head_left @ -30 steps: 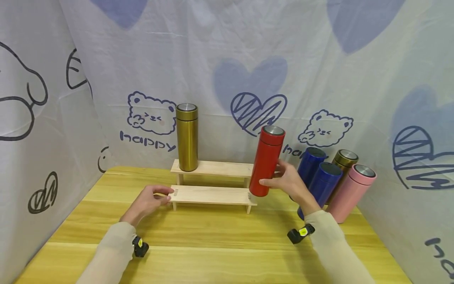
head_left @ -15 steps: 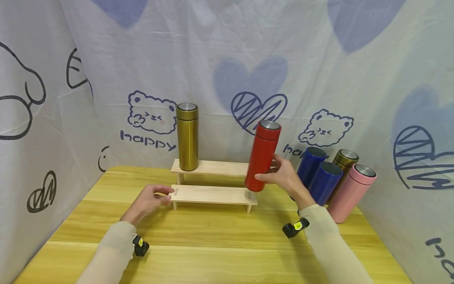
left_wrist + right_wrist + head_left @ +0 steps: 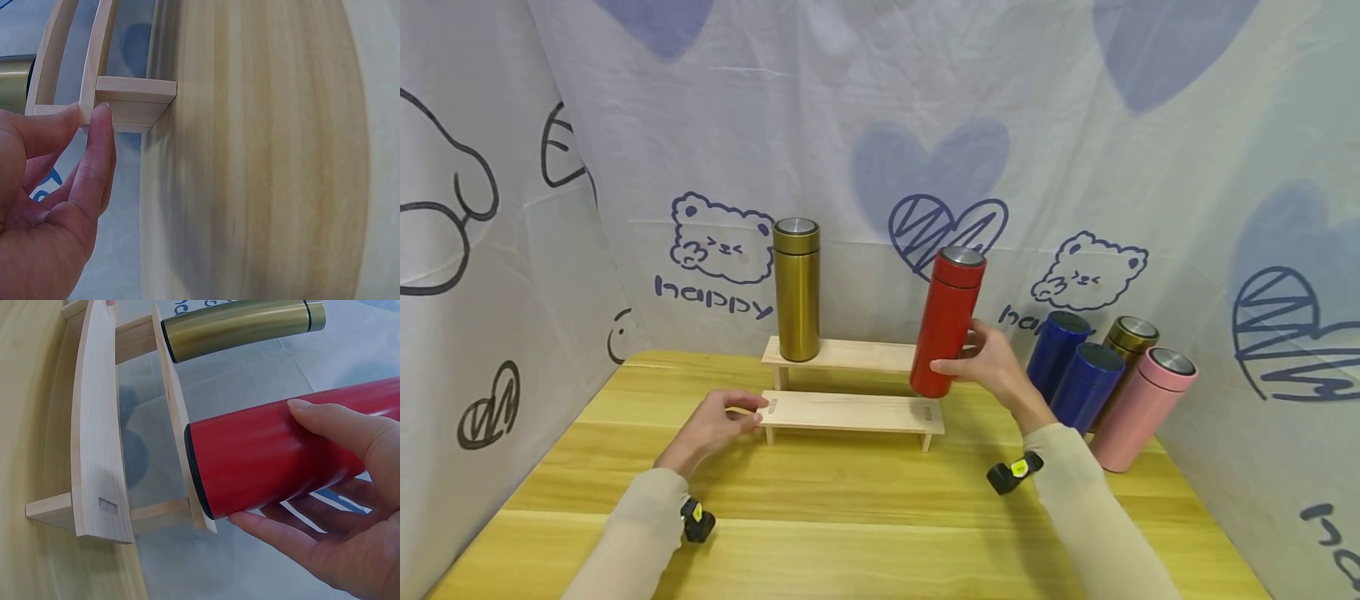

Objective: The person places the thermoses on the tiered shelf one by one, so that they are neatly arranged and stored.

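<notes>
My right hand (image 3: 988, 364) grips a red thermos flask (image 3: 949, 321) with a steel-topped lid, thumb on its near side. The flask leans slightly, its base at the right end of the upper board of a two-tier wooden rack (image 3: 850, 410). Whether the base touches that board I cannot tell. My left hand (image 3: 59, 181) pinches the left end of the rack's lower board between thumb and fingers. A gold thermos flask (image 3: 797, 292) stands upright on the upper board's left end; part of it also shows in the right wrist view.
To the right on the wooden table (image 3: 850, 533) stand a pink flask (image 3: 1142, 412), two blue flasks (image 3: 1086, 387) and another gold flask (image 3: 1129, 335), close together. A patterned white cloth (image 3: 865, 108) hangs behind and at both sides.
My right hand has carried the red flask left and slightly upward in the head view, over the rack's right end. The left hand has stayed put on the lower board.
</notes>
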Demonstrator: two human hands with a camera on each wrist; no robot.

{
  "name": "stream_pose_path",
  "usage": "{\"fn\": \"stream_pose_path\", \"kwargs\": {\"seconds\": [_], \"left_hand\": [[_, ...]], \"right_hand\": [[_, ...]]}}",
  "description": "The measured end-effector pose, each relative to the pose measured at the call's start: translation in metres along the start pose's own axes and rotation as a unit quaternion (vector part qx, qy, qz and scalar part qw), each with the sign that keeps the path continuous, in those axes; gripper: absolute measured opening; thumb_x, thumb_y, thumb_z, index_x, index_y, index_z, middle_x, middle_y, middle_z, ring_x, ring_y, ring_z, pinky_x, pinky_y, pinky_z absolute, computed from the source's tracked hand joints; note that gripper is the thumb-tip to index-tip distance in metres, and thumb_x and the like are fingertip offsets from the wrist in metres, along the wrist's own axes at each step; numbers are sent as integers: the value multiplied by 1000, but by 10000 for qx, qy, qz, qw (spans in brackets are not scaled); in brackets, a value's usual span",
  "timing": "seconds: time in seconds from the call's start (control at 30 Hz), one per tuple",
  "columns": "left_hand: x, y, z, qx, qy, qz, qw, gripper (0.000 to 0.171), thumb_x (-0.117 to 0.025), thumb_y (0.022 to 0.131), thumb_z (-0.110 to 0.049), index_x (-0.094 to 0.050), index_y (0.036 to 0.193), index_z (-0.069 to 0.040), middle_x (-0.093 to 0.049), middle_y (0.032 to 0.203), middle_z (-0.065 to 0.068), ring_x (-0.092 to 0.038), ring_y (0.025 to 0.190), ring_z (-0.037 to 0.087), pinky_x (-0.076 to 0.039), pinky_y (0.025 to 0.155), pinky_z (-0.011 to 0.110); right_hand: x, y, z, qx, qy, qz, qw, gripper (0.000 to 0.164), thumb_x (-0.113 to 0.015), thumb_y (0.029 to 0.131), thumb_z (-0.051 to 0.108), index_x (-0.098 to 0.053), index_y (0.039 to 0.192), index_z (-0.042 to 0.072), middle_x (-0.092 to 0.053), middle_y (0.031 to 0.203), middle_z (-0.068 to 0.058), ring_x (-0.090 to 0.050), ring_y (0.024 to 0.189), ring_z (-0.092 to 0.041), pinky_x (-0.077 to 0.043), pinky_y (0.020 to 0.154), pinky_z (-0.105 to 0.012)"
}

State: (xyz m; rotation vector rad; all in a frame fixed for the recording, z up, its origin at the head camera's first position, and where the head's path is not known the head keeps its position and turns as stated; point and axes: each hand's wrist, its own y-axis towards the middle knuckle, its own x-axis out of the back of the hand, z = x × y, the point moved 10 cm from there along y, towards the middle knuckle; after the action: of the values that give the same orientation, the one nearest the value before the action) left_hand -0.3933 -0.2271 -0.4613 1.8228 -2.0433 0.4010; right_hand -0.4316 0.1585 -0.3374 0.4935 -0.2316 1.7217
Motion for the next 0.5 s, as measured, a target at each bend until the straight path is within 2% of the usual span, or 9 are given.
{"fn": "stream_pose_path", "kwargs": {"seconds": [0.2,0.5], "left_hand": [[0,0,0,1,2,-3,10000,30,-66,96,4,-66,126,10,-65,126,32,-75,96,29,-62,80,33],[0,0,0,2,45,-5,10000,30,-66,96,4,-66,125,10,-65,125,32,-75,97,30,-61,80,34]], "right_hand": [[-5,5,5,12,76,25,10000,78,-88,82,23,-49,148,9,-62,139,-21,-67,117,-40,-62,91,-50],[-10,11,6,-59,42,-10,10000,77,-88,82,22,-49,147,8,-62,138,-21,-67,117,-39,-63,88,-46]]}}
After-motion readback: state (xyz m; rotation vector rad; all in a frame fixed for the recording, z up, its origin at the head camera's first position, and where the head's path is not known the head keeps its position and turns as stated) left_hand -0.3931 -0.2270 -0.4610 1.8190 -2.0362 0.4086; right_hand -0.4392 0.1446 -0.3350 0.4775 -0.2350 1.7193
